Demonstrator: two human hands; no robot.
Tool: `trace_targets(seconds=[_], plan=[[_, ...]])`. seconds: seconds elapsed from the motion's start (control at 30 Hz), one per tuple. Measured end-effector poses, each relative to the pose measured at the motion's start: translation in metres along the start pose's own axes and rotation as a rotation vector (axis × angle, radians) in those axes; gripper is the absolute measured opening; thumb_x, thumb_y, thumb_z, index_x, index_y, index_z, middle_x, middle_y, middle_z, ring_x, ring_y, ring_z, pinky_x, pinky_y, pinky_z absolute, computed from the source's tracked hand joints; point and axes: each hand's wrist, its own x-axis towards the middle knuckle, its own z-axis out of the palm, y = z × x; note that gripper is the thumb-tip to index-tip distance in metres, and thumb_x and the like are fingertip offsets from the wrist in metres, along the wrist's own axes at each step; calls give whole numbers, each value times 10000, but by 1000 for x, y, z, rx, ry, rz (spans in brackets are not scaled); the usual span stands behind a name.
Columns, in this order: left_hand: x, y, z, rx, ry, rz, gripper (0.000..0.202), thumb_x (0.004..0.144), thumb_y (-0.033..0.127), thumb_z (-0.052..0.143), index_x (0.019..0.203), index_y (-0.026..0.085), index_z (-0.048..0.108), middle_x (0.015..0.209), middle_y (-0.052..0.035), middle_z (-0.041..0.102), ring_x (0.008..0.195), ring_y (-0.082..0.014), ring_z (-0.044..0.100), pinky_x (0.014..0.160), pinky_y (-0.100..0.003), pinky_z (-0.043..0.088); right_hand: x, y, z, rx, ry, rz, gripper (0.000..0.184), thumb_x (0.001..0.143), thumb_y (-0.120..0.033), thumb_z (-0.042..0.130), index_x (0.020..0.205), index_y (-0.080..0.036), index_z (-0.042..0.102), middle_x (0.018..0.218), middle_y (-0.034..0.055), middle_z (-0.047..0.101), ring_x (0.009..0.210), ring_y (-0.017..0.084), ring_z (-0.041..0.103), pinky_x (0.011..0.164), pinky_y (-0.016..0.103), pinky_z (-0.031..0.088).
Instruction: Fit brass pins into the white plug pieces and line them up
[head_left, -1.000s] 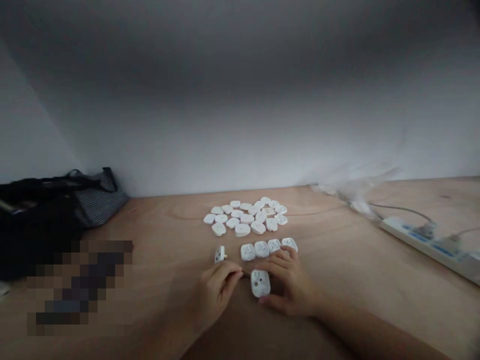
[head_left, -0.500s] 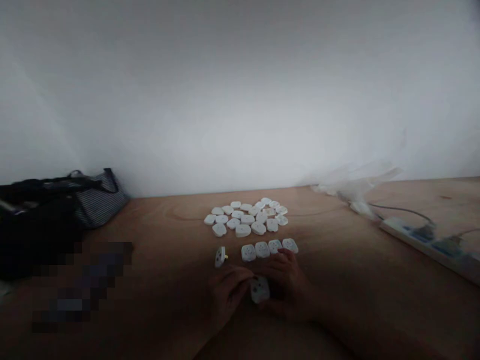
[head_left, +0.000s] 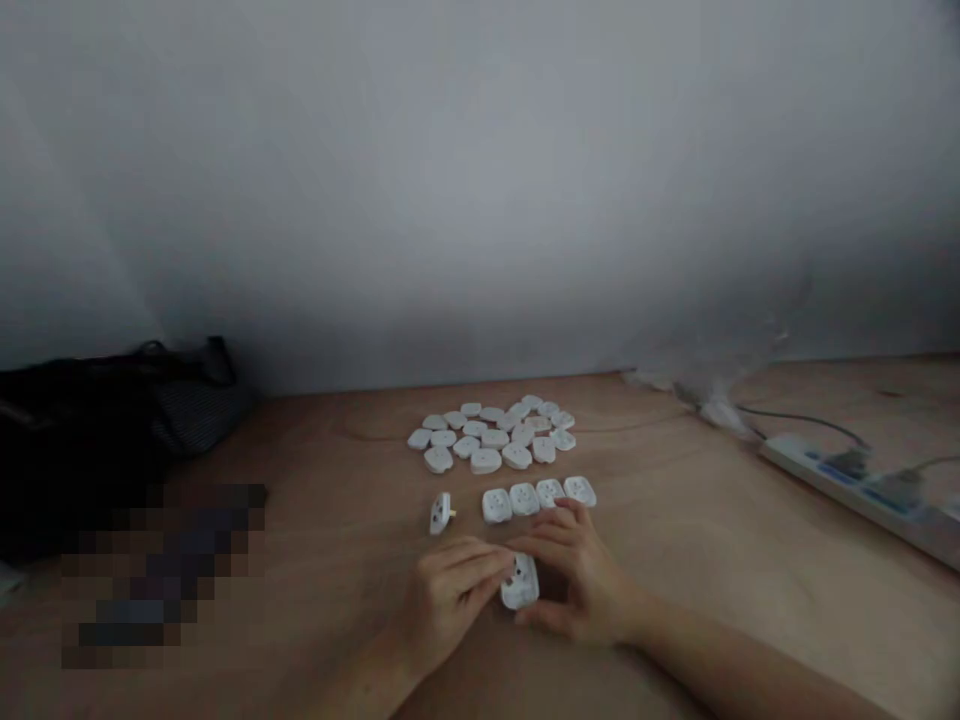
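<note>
My right hand (head_left: 581,570) grips a white plug adapter housing (head_left: 520,584) at its right side, thumb below and fingers above. The face with dark holes points up. My left hand (head_left: 459,585) is closed, with its fingertips pinched together at the housing's left upper edge. Whatever the left fingertips hold, if anything, is too small to tell. Just beyond my right fingers lies a row of several similar white housings (head_left: 496,506). To the left of that row, a white plug adapter (head_left: 440,513) stands on edge with a brass-coloured pin pointing right.
Farther back, several white plastic covers (head_left: 486,461) lie grouped on the wooden table (head_left: 337,560). A dark bag (head_left: 82,440) and a blurred-out object (head_left: 172,570) are at left. A power strip (head_left: 847,485) with plugs and crumpled clear plastic (head_left: 712,385) are at right.
The picture has become brighter over the hands and table, while the wall is darker. Both hands and the housing stay almost in place, with only slight finger movement.
</note>
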Motion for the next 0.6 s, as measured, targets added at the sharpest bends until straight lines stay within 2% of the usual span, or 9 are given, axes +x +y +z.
trace_targets(seconds=[0.17, 0.27, 0.33, 0.43, 0.5, 0.6], plan=[[4, 5, -5, 136, -72, 19, 186, 877, 282, 533, 974, 236, 685, 966, -66, 647, 868, -191, 556, 758, -330, 493, 0, -2, 0, 11, 15, 10, 529, 700, -534, 646, 1140, -255, 551, 1011, 44, 667, 955, 245, 554, 934, 470, 252], [2, 5, -8, 180, -115, 26, 245, 880, 344, 514, 1049, 233, 654, 958, -77, 614, 866, -198, 542, 786, -347, 471, 0, -2, -1, 10, 32, 20, 525, 712, -536, 631, 1148, -256, 542, 1003, 40, 669, 951, 239, 564, 941, 465, 253], [-1, 2, -9, 179, -106, 0, 387, 829, 462, 554, 1126, 219, 606, 963, -87, 607, 890, -216, 541, 810, -361, 465, 0, 0, 0, 5, 50, 26, 527, 714, -539, 623, 1148, -251, 542, 1004, 47, 665, 943, 239, 568, 938, 462, 261], [-5, -4, -6, 158, -94, -71, 640, 673, 618, 624, 1145, 190, 575, 992, -99, 616, 930, -254, 532, 843, -395, 451, -1, 5, 2, -22, 68, 39, 555, 679, -582, 640, 1118, -252, 563, 985, 49, 664, 928, 242, 571, 947, 468, 249], [-6, -6, -4, 156, -114, -109, 695, 625, 632, 650, 1148, 182, 572, 987, -99, 630, 930, -264, 527, 841, -402, 443, -2, 8, 4, -29, 68, 49, 564, 649, -612, 653, 1080, -254, 582, 954, 43, 668, 918, 242, 573, 955, 472, 237], [-4, -8, -2, 162, -176, -120, 665, 637, 604, 664, 1154, 195, 579, 958, -85, 653, 906, -259, 529, 819, -391, 435, -4, 10, 8, -12, 88, 57, 564, 616, -640, 663, 1019, -250, 601, 931, 43, 672, 913, 242, 578, 968, 476, 218]])
